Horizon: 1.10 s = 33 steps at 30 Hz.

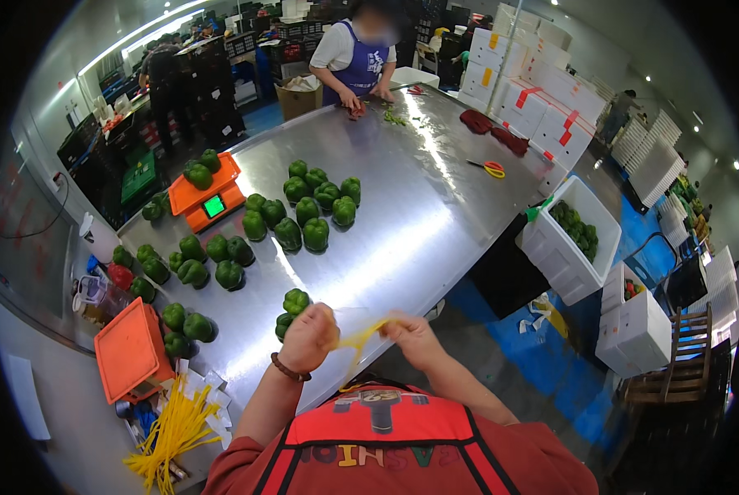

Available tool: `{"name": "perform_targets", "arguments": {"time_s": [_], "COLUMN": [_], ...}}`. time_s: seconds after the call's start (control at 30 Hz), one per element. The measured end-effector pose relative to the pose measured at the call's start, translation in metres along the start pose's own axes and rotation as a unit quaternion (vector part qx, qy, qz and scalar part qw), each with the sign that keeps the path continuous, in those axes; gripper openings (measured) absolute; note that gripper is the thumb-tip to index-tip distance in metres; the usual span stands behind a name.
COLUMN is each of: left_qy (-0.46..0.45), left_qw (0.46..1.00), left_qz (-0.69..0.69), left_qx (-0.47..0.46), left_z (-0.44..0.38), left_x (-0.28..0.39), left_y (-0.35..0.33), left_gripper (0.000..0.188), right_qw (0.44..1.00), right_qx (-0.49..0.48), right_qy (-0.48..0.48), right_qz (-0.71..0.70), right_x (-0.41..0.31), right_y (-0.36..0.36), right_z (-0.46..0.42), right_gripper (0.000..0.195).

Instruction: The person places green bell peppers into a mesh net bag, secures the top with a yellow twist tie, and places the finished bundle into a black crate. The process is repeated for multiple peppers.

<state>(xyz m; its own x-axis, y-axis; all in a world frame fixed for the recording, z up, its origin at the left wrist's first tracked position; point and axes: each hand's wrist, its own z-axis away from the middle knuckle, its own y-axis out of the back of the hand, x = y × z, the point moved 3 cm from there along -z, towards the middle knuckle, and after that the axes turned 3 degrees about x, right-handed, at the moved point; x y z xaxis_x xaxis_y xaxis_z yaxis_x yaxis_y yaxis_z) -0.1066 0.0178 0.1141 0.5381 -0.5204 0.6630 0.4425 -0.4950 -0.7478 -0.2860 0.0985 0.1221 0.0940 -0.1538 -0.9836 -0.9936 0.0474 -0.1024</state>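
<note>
A thin yellow mesh strip point(362, 339) stretches between my two hands above the near edge of the steel table. My left hand point(307, 339), with a beaded bracelet at its wrist, is closed around one end. The fingertips of my right hand point(414, 339) pinch the other end, and a loose part hangs down towards my red apron point(375, 417). Just behind my left hand sit green bell peppers point(296, 301), partly hidden by it. Another group of green bell peppers point(307, 210) stands farther up the table, left of centre.
An orange digital scale point(205, 193) carries several peppers. Near left are an orange scale point(125, 352) and a bundle of yellow strips point(171, 427). Scissors point(490, 168) lie far right. Beyond the table's right edge is a white foam box point(561, 272) of green vegetables. A co-worker point(357, 62) works opposite.
</note>
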Motion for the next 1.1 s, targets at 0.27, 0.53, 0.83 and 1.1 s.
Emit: {"name": "perform_targets", "arguments": {"time_s": [0.27,0.53,0.83,1.1], "left_qy": [0.01,0.249,0.122,0.282], "left_qw": [0.977,0.947,0.992,0.918], "left_qz": [-0.196,-0.149,0.023,-0.208], "left_qx": [-0.09,-0.137,0.003,-0.184], "left_z": [-0.023,-0.042,-0.073,-0.059], "left_x": [-0.032,-0.074,-0.074,-0.074], "left_y": [-0.015,-0.032,-0.041,-0.026], "left_gripper": [0.018,0.012,0.023,0.021], "right_qw": [0.907,0.945,0.915,0.943], "right_qx": [0.018,0.231,0.138,0.267], "right_qy": [-0.089,-0.077,-0.127,-0.037], "right_qz": [-0.411,-0.217,-0.358,-0.195], "right_x": [0.027,0.035,0.047,0.027], "right_y": [0.007,0.048,0.048,0.071], "right_z": [0.032,0.058,0.073,0.042], "right_gripper": [0.025,0.019,0.014,0.018]}}
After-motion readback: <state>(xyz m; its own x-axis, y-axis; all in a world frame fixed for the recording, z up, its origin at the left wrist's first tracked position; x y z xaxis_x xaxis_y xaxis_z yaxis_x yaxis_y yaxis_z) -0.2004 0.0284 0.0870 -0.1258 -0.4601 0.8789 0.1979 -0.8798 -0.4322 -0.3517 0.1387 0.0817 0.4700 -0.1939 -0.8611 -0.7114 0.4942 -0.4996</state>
